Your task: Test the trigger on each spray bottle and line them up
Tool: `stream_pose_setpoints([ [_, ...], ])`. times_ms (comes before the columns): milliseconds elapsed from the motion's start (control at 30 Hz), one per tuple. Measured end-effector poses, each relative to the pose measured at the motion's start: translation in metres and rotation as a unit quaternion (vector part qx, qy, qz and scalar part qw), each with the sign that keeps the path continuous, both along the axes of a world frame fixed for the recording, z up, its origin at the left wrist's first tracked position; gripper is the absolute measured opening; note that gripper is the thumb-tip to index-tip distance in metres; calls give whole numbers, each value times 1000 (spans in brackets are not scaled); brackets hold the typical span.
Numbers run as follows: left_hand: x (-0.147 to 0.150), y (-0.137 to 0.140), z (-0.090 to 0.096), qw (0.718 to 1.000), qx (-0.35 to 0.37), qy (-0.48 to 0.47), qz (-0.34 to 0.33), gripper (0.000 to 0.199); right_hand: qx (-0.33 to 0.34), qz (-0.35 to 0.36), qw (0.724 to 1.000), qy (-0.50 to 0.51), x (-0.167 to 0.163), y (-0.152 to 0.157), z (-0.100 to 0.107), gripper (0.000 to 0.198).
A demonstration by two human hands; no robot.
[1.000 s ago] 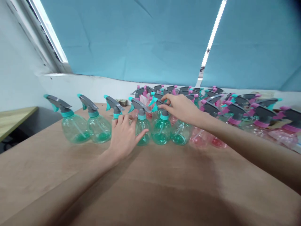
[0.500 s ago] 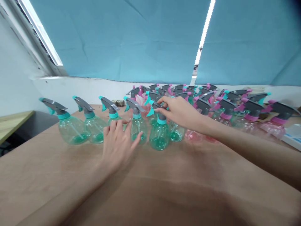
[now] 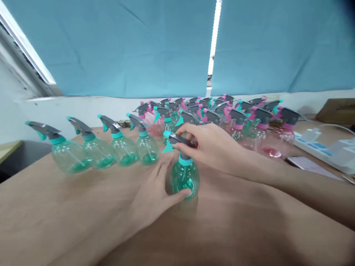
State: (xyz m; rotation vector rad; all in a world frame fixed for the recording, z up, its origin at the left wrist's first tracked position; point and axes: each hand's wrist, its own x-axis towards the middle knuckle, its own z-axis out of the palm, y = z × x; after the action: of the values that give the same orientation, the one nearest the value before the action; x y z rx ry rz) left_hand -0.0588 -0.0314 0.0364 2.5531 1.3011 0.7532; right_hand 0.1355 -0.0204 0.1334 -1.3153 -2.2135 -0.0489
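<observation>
Near the front of the table (image 3: 222,225), before the rest of the bottles, you had one green spray bottle (image 3: 184,175) between your two hands. Your right hand (image 3: 219,146) was nearly closed, its thumb and fingers pinching the grey spray head (image 3: 180,139) from the right, just behind the turquoise trigger (image 3: 167,148). Your left hand (image 3: 155,195) was about half open, curved round the lower left of the belly with its thumb across the front; whether it pressed or merely lay there could not be told. Nor was it clear whether the base rested on the wood.

As a judgement, the job at that point was steadying. The pinch sat high on a top-heavy shape, so the left palm did best snug and low, taking the weight while the right hand only guided. Gentle pressure suited the thin-looking wall, and the thumb was better kept off the trigger, where a slip could have squeezed it.

To the left, four green bottles (image 3: 148,149) stood in a row, spouts pointing left; your wrist needed to pass clear of them. Behind, pink and green bottles (image 3: 262,129) crowded together, so elbows wanted care, with a white power strip (image 3: 318,145) farther right.
</observation>
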Motion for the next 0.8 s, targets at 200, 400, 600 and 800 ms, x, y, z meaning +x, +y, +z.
stream_pose_setpoints([
  [200,35,-19,-6,993,-48,-96,-47,79,-15,23,998,65,22,-26,-7,25],
  [400,57,-24,-11,985,-85,-135,-69,77,-108,131,971,166,51,-34,-22,32],
  [600,72,-22,-17,972,-123,-166,-115,76,-155,151,950,224,68,-37,-40,42],
  [800,91,-13,-30,972,-116,-158,-128,87,-160,126,920,334,65,-27,-50,32],
])
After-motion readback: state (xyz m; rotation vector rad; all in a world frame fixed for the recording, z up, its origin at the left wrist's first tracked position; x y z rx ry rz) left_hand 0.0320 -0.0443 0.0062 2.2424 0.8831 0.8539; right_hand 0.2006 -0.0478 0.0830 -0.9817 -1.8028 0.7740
